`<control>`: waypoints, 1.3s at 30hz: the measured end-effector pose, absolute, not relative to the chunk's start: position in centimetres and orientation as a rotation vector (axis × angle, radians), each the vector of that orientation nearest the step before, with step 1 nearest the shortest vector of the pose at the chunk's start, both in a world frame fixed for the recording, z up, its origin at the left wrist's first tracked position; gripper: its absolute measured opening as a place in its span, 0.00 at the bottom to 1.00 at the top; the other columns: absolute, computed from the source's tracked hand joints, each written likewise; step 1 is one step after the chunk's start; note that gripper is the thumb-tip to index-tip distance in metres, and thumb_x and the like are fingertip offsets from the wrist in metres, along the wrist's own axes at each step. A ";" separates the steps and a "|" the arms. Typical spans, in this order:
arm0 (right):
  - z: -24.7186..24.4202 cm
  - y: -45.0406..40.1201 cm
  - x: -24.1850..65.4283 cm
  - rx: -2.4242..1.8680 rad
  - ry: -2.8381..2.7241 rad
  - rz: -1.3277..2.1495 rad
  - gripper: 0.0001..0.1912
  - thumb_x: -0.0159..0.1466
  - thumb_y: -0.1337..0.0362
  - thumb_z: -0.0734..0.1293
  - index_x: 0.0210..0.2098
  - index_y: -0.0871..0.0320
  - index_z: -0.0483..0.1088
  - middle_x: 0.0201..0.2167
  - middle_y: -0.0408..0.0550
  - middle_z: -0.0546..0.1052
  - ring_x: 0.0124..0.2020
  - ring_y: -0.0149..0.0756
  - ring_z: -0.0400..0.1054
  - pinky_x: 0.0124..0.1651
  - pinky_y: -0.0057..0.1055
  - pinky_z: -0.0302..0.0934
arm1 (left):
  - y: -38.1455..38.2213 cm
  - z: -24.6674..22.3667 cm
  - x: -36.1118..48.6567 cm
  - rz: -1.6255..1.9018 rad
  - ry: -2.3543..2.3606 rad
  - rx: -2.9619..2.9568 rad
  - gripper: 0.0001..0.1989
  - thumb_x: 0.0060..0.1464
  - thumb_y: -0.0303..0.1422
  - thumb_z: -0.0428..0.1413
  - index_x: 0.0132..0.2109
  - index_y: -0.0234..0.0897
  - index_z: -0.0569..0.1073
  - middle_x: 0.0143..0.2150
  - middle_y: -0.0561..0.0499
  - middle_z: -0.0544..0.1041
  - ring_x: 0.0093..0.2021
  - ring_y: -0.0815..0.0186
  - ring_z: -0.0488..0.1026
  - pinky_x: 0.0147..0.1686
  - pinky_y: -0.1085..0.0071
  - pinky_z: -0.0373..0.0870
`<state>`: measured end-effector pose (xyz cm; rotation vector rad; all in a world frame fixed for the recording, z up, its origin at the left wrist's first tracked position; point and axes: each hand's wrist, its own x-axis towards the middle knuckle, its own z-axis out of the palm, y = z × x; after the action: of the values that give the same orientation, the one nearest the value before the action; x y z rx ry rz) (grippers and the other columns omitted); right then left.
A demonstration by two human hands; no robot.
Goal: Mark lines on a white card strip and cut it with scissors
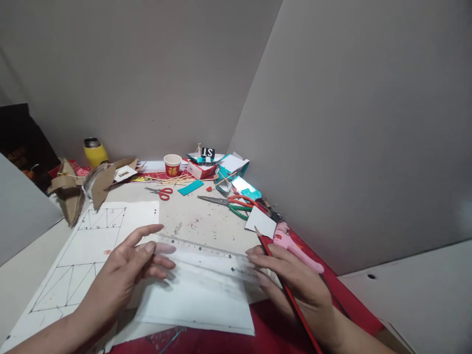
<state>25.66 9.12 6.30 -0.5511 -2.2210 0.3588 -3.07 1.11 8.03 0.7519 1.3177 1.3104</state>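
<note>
My right hand (295, 280) is closed on a red and black pencil (275, 260), its sharpened tip pointing up and away. The same fingers grip the right end of a clear plastic ruler (206, 253), slightly blurred. My left hand (131, 260) is at the ruler's left end, fingers spread apart; a fingertip shows through the clear plastic. Beneath the ruler is a mostly blank white sheet of paper (195, 300), with a thin line along its near edge. Left of it, partly behind my left forearm, lies paper with drawn truss-like figures (99, 241).
Red-handled scissors (164, 193), pliers (221, 200), a teal strip (191, 187) and a white card (260, 222) lie beyond my hands. A pink glue gun (298, 253) is at right. Behind stand a paper cup (173, 166), a yellow bottle (96, 153) and grey walls.
</note>
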 end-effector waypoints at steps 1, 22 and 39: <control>6.4 9.0 25.8 -0.567 -2.221 0.363 0.24 0.61 0.75 0.65 0.55 0.50 0.67 0.43 0.53 0.77 0.42 0.41 0.74 0.43 0.34 0.70 | 1.1 8.1 -3.1 1.318 1.353 0.772 0.23 0.60 0.41 0.56 0.59 0.41 0.63 0.40 0.47 0.82 0.33 0.66 0.78 0.39 0.70 0.75; 6.1 8.4 24.3 -1.133 -1.419 1.729 0.17 0.57 0.54 0.74 0.41 0.58 0.75 0.23 0.43 0.75 0.23 0.27 0.66 0.28 0.23 0.61 | 1.6 7.2 -4.3 1.363 1.286 0.870 0.19 0.57 0.41 0.60 0.51 0.37 0.68 0.36 0.47 0.82 0.33 0.66 0.79 0.35 0.73 0.76; 3.6 9.3 24.9 -1.349 -1.505 1.648 0.19 0.57 0.53 0.72 0.42 0.59 0.74 0.25 0.44 0.76 0.26 0.30 0.69 0.31 0.26 0.64 | -0.8 4.2 -2.1 0.697 1.583 3.029 0.25 0.60 0.35 0.53 0.61 0.27 0.65 0.62 0.38 0.70 0.63 0.52 0.64 0.58 0.59 0.63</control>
<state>24.94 9.35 3.58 -1.3493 -1.5050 1.6480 -2.11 -0.79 4.24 3.0293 1.5833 0.6975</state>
